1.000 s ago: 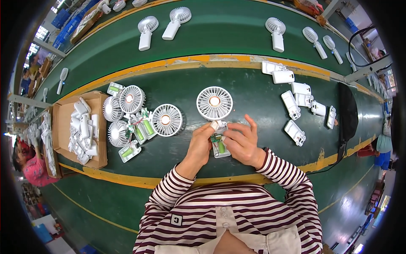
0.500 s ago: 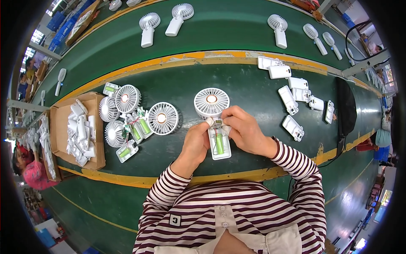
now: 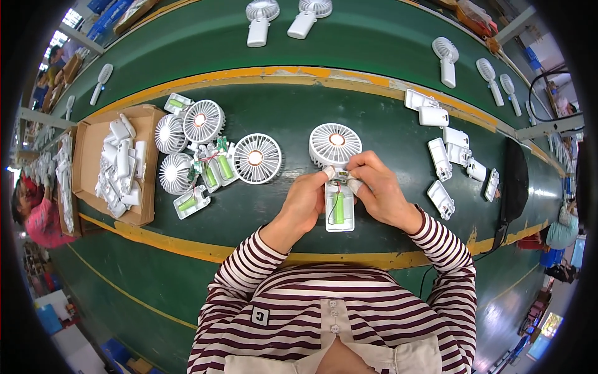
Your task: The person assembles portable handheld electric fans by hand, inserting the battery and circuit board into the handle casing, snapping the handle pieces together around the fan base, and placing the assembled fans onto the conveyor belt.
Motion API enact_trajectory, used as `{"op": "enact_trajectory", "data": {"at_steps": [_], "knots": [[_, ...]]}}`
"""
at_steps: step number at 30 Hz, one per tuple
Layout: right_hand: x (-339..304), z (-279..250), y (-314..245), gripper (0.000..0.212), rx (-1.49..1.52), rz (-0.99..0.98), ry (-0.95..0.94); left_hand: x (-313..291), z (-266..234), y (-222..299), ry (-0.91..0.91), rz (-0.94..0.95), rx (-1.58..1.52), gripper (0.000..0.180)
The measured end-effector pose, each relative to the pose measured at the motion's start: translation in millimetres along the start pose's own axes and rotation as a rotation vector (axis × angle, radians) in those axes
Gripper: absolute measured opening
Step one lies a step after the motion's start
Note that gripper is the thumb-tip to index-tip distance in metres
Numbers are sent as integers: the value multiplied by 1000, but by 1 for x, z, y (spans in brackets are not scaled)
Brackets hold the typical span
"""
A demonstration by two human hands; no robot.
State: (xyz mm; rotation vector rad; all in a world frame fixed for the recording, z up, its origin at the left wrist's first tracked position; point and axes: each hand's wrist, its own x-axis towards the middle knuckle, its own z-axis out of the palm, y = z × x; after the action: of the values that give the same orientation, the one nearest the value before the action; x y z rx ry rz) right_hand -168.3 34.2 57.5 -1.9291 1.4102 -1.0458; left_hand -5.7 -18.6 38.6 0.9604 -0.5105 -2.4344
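Both hands meet over an open white handheld fan (image 3: 336, 181) lying on the green counter (image 3: 386, 112). The left hand (image 3: 305, 202) has its grip pinched together on the fan's neck, and the right hand (image 3: 377, 190) pinches the same spot from the other side. A green battery (image 3: 338, 207) lies just below the fingertips, between the wrists.

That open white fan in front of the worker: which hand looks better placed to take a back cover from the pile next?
Probably the right hand. The loose white covers lie on its side; the left hand would have to cross over the fan, which both hands pinch at the neck.
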Motion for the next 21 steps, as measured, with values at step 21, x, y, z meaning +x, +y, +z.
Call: {"op": "enact_trajectory", "data": {"at_steps": [21], "knots": [[-2, 8, 0, 24, -248, -177, -1, 1, -5, -5, 64, -4, 20, 23]]}}
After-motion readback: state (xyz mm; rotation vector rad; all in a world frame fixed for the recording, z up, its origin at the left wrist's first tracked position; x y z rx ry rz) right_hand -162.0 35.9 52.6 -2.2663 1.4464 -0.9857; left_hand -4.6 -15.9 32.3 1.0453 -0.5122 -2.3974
